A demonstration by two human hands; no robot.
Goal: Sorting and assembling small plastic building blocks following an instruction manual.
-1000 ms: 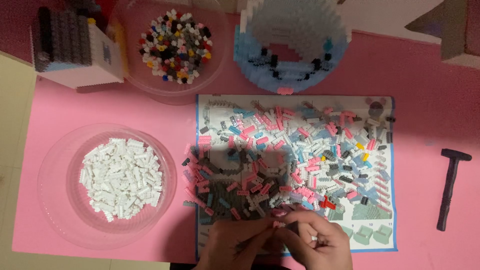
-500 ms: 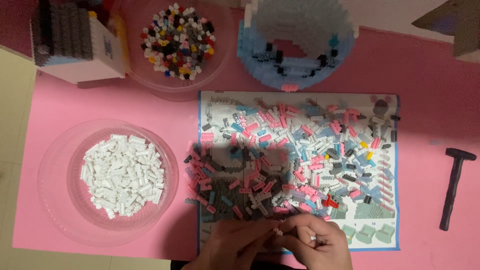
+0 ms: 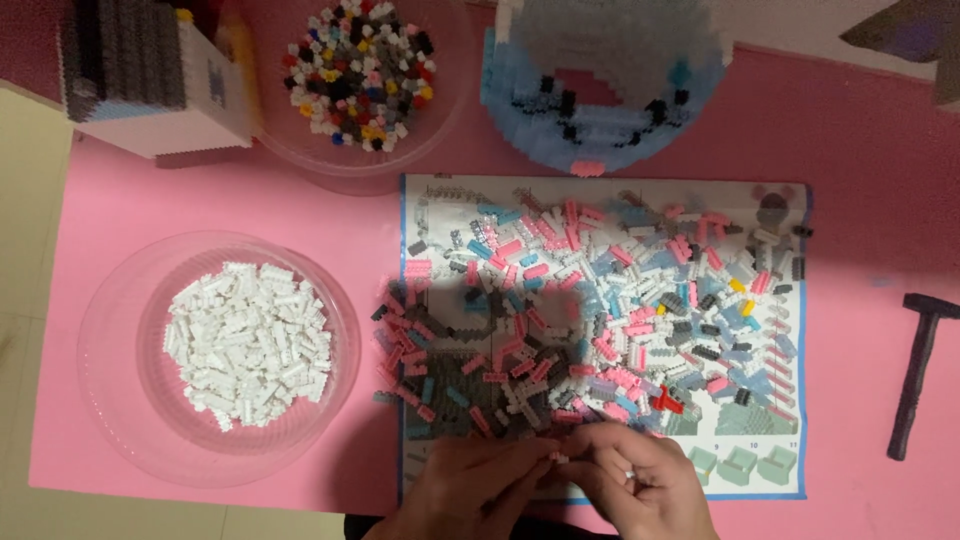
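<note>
At the bottom centre, my left hand point(image 3: 470, 492) and my right hand point(image 3: 642, 484) meet fingertip to fingertip over the lower edge of an instruction sheet point(image 3: 786, 205). Between the fingertips sits a tiny pink brick point(image 3: 557, 457), pinched by both hands. Just above the hands, a loose pile of small pink, grey, light blue and white bricks point(image 3: 590, 310) covers most of the sheet. A single red brick point(image 3: 667, 401) lies in the pile near my right hand.
A clear dish of white bricks point(image 3: 247, 343) stands at left. Another clear dish of mixed coloured bricks point(image 3: 360, 75) is at the top. A light blue brick model point(image 3: 605, 90), a white-and-grey brick block point(image 3: 150, 70) and a black hammer-shaped tool point(image 3: 920, 370) lie on the pink mat point(image 3: 850, 130).
Both hands have stayed at the sheet's lower edge, fingers shifting slightly around the small piece. The view has tilted a little.
</note>
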